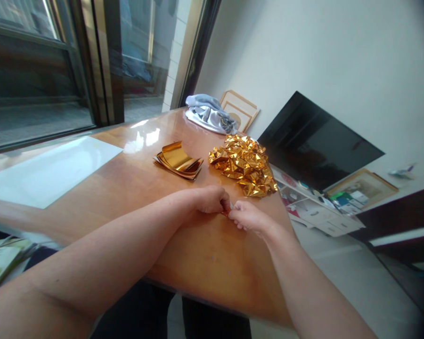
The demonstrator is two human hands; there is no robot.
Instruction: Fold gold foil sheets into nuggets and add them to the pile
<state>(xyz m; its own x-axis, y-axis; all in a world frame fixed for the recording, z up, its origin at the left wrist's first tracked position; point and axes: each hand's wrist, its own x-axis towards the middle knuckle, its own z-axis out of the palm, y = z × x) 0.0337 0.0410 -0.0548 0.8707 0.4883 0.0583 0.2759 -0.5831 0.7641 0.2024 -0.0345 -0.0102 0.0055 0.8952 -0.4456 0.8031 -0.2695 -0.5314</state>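
Note:
My left hand and my right hand meet low over the table, fingertips pinched close together. Between them shows a small bit of gold foil paper, mostly hidden by the fingers. Just beyond my hands lies a loose stack of gold foil sheets, their edges curling up. To its right is a heap of folded gold foil pieces, shiny and pointed, reaching the table's right edge.
The glossy wooden table spreads under my arms. A white sheet lies at the left. Grey-white cloth is bundled at the far end, near leaning frames. Past the right edge are a television and a white cabinet.

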